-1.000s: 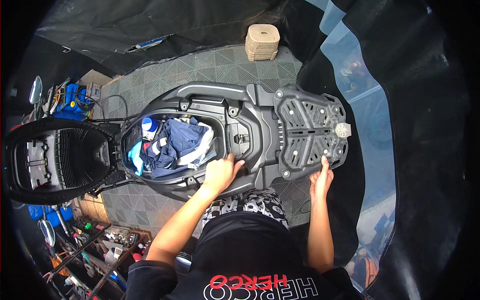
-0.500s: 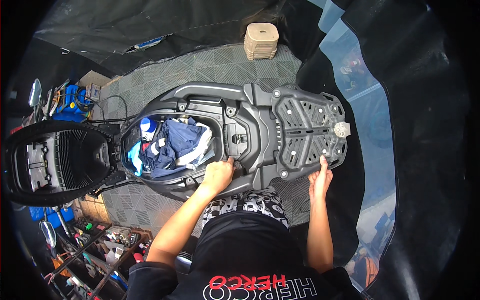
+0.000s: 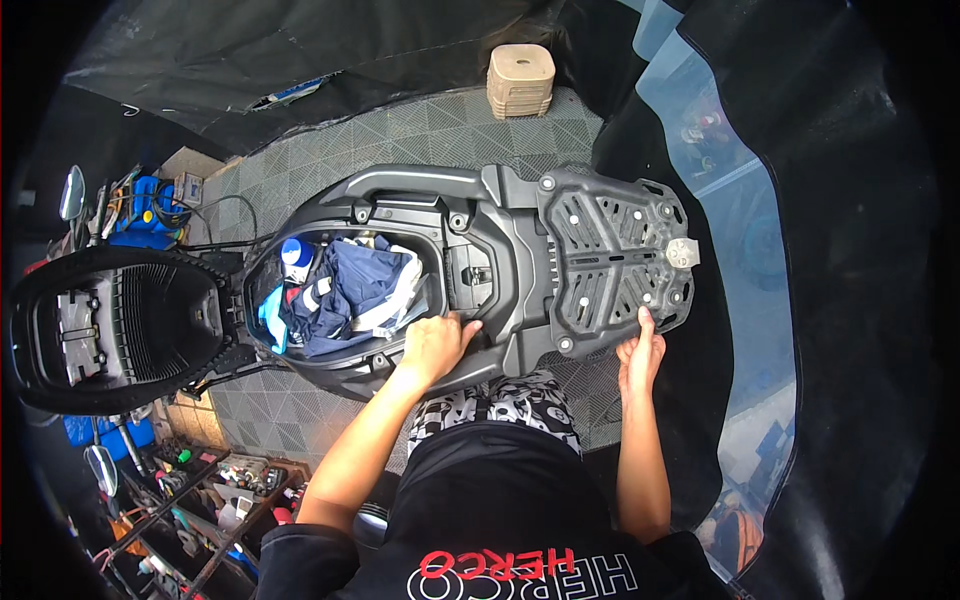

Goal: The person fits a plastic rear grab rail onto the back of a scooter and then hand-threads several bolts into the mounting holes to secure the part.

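The left hand [image 3: 436, 350] lay knuckles-up over the near side of the scooter [image 3: 512, 275], fingers bent, thumb splayed rightward; whether it gripped I could not tell. The right hand [image 3: 641, 362] set its thumb up against the near edge of the slotted rear rack [image 3: 592, 262], fingers curled, grip likewise unclear. Left of both, the underseat compartment [image 3: 437, 270] held navy clothing [image 3: 362, 280]; the hinged-open seat [image 3: 165, 310] lay beyond. The scooter stood across the grey floor [image 3: 290, 165].

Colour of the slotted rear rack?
The rear rack is dark grey, best seen in the head view.
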Action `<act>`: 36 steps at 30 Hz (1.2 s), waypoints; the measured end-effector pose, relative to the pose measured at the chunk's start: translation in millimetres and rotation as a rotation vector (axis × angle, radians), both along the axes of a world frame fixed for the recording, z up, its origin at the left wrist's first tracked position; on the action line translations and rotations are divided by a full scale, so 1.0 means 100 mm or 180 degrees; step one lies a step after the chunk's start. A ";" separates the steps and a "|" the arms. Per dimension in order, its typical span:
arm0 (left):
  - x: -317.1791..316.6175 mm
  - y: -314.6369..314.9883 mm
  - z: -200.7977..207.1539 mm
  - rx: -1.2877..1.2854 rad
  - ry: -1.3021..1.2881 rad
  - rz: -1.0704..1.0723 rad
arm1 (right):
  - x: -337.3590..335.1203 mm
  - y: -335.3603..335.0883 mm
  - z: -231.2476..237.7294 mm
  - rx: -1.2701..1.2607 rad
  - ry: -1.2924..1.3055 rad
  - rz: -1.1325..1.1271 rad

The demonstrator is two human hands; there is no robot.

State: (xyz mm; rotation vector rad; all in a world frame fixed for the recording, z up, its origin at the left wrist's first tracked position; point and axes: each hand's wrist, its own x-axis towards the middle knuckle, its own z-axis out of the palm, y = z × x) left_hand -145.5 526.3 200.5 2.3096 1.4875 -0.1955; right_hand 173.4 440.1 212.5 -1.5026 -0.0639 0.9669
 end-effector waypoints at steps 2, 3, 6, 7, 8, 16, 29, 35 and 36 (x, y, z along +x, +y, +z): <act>-0.05 -0.01 -0.07 -0.0190 0.0075 -0.0255 | -0.02 0.01 0.02 -0.0028 0.0010 0.0026; -0.04 -0.01 -0.06 -0.0189 0.0070 -0.0253 | -0.02 0.01 0.04 -0.0068 0.0007 0.0031; -0.02 0.00 0.00 -0.0020 -0.0176 -0.0444 | 0.00 0.01 0.00 -0.0016 -0.0003 0.0030; 0.00 0.02 0.08 -0.0108 -0.0154 -0.0410 | 0.00 0.00 0.00 -0.0018 -0.0010 0.0032; 0.01 0.03 0.12 -0.0197 -0.0132 -0.0378 | 0.00 -0.02 0.00 -0.0038 -0.0003 0.0034; -0.03 -0.01 -0.01 -0.0199 -0.0031 -0.0377 | 0.00 -0.01 -0.01 -0.0083 -0.0014 0.0013; -0.05 0.04 0.12 -0.0291 -0.0309 -0.0348 | 0.00 -0.01 0.00 -0.0086 -0.0035 -0.0131; 0.00 0.01 0.14 -0.0366 -0.0125 0.0022 | -0.02 0.01 0.01 -0.0076 -0.0007 -0.0064; -0.02 0.00 0.09 -0.0363 -0.0125 0.0030 | -0.01 0.01 0.02 -0.0090 -0.0033 -0.0020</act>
